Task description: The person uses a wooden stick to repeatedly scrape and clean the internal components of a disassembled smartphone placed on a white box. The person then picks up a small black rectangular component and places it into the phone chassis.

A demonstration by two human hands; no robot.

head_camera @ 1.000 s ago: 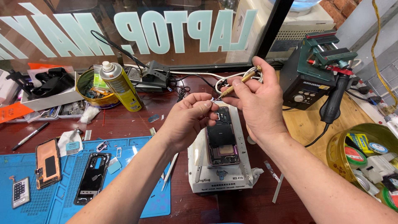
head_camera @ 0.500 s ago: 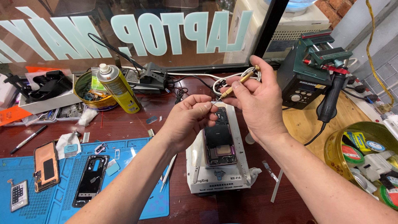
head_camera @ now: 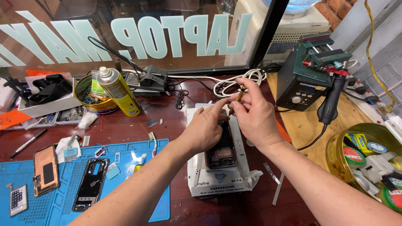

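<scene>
Phone (head_camera: 222,146) lies opened up on the white heating pad (head_camera: 217,178), mid-teardown by the look of it. Right hand (head_camera: 255,119) pinches a brass-tipped tool (head_camera: 238,95); left hand (head_camera: 205,129) rests fingertips on the phone (other parts sit on the blue mat (head_camera: 63,196)).

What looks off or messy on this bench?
Nothing spilled or broken. The phone lies square on the white heating block under both hands. Oddments: loose metal strips right of the block, and a bare phone frame on the blue mat.
</scene>
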